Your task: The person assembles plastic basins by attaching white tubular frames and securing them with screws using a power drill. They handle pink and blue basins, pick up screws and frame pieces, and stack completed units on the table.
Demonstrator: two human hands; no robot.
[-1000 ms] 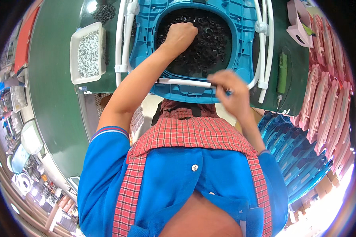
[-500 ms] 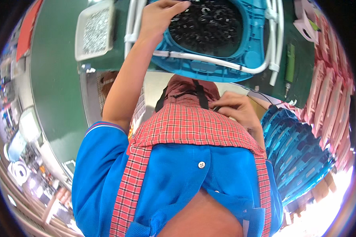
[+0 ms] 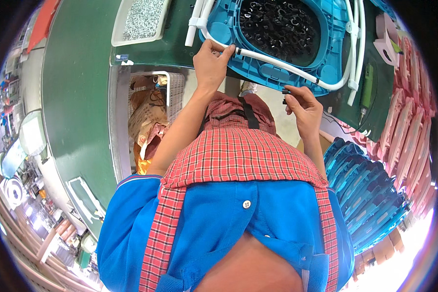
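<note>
Ahead of me lies a blue plastic frame [image 3: 343,63] with a white bent tube [image 3: 272,62] along its near side. My left hand [image 3: 210,68] is closed, thumb and finger pinching a small black clip [image 3: 237,51] on the tube's left part. A second black band [image 3: 317,81] sits around the tube farther right. Just off the frame's near edge, my right hand [image 3: 304,108] pinches a small black clip [image 3: 285,97], clear of the tube. Many loose black clips [image 3: 277,29] fill the frame's dark oval middle.
A white tray [image 3: 116,38] of small metal screws stands at the left on the green table [image 3: 73,107]. To the right lie a green electric screwdriver [image 3: 368,87] and a pink plastic part [image 3: 385,39]. Stacked blue parts [image 3: 365,194] and pink parts [image 3: 409,112] crowd the right side.
My left hand has come back from the loose clips to the tube's left part. My right hand has moved forward from the apron to the frame's near edge. The view has shifted slightly.
</note>
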